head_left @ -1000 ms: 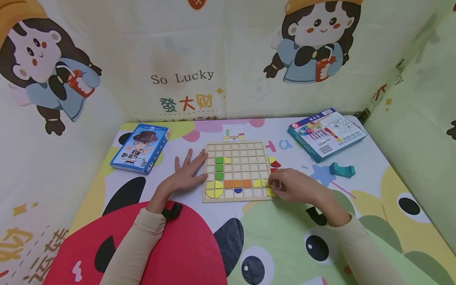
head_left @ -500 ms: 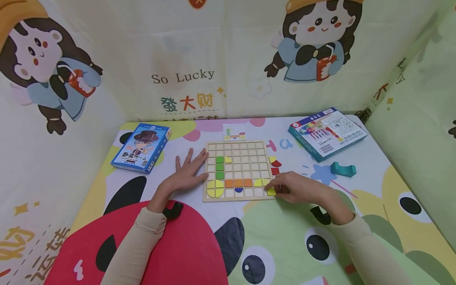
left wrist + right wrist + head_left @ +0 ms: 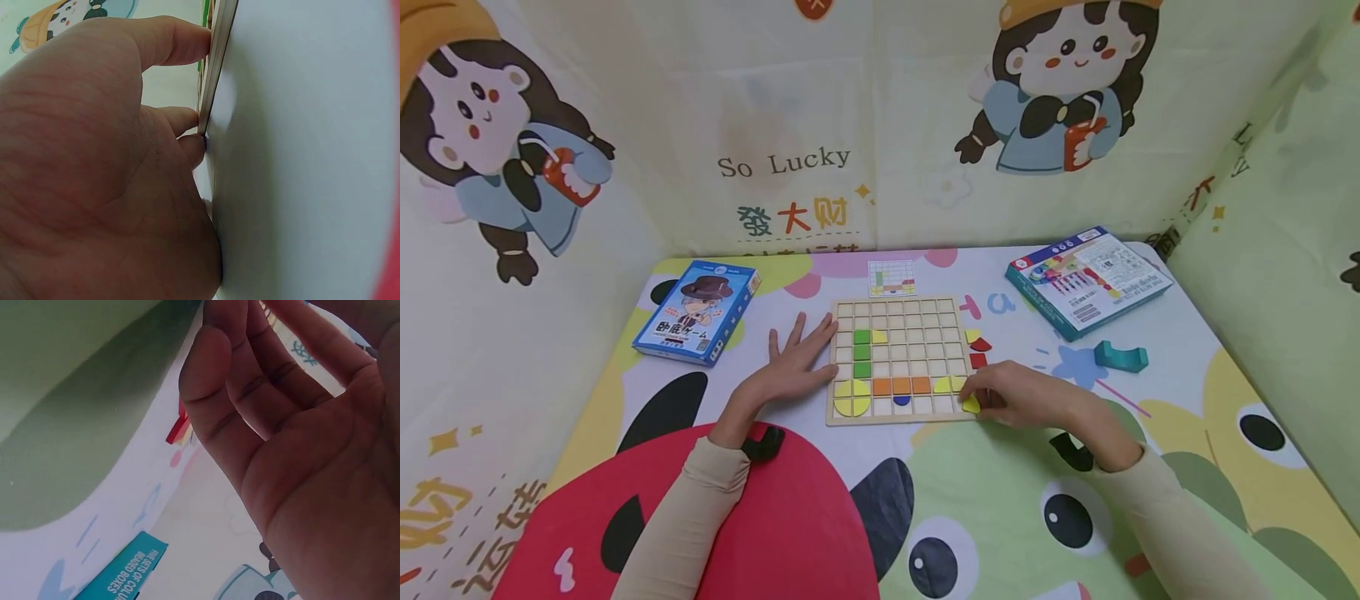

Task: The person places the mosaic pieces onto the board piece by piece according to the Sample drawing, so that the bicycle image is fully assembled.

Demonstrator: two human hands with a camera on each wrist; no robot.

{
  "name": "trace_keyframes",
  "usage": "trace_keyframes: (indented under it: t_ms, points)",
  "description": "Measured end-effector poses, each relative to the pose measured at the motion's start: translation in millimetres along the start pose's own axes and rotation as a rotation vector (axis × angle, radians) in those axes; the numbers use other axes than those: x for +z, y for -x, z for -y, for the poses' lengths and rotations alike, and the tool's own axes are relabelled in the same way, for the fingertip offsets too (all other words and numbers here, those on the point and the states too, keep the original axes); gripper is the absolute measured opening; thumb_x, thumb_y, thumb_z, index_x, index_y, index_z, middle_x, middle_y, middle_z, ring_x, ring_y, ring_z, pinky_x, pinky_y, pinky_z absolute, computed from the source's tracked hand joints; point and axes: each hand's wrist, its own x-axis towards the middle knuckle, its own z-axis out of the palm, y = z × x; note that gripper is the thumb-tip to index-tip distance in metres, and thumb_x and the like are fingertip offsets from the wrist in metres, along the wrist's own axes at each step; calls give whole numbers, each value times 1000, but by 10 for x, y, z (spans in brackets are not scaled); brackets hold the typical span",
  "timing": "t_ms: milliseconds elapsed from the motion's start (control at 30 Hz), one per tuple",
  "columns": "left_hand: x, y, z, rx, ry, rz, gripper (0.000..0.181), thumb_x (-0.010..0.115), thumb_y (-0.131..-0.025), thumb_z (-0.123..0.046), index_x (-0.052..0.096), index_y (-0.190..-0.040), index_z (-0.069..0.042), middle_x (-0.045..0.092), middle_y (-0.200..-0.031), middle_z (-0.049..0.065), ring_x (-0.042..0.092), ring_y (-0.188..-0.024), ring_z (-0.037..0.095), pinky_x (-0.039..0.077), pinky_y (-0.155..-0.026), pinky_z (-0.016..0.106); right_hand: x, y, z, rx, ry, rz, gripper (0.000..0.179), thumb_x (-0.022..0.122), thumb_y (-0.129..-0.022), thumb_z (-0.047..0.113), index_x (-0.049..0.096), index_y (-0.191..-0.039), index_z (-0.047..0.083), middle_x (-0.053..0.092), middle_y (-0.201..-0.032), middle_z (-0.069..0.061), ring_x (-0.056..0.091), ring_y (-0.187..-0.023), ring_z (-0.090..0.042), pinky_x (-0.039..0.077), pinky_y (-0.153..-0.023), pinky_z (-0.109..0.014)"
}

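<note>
A wooden grid board [image 3: 917, 333] lies flat on the table, with coloured pieces in some of its cells. Green squares [image 3: 862, 352] stand in a column, orange squares [image 3: 901, 386] in a row. Lower left, quarter pieces form a yellow circle [image 3: 852, 398]. My left hand [image 3: 790, 367] is spread flat, its thumb and fingertips against the board's left edge, as the left wrist view also shows. At the board's lower right corner my right hand [image 3: 1018, 396] pinches a yellow quarter-circle piece [image 3: 971, 405], tilted between thumb and fingers. The right wrist view hides this piece behind the fingers.
Red pieces [image 3: 979, 361] and a small yellow piece [image 3: 973, 336] lie beside the board's right edge. A pattern card [image 3: 892, 278] lies behind it. A blue box [image 3: 697, 312] stands left; a teal-edged box [image 3: 1088, 283] and teal block [image 3: 1121, 358] are at right.
My right hand has shifted slightly down at the board's lower right corner, and the yellow piece there has turned. My left hand has stayed at the left edge.
</note>
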Motion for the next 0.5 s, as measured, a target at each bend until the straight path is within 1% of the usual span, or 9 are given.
trace_keyframes:
  t_ms: [200, 333, 500]
  points:
    - [9, -5, 10, 10, 3, 0, 84, 56, -102, -45, 16, -172, -20, 5, -182, 1, -20, -166, 38, -24, -122, 73, 28, -13, 34, 46, -10, -24, 29, 85, -91, 20, 75, -118, 17, 62, -87, 9, 56, -81, -9, 50, -73, -19]
    - [10, -5, 8, 10, 6, 4, 84, 56, -102, -45, 16, -172, -20, 5, -182, 1, -20, -166, 37, -24, -122, 73, 68, -17, 42, 57, -19, -55, 28, 85, -90, 22, 75, -116, 16, 63, -86, 9, 57, -80, -9, 51, -72, -19]
    - [9, -3, 12, 10, 4, 5, 84, 56, -102, -45, 16, -172, -20, 5, -182, 1, -20, -166, 37, -24, -122, 73, 112, -35, 25, 50, -9, -92, 26, 85, -91, 22, 75, -114, 16, 62, -86, 8, 56, -79, -9, 50, -70, -19]
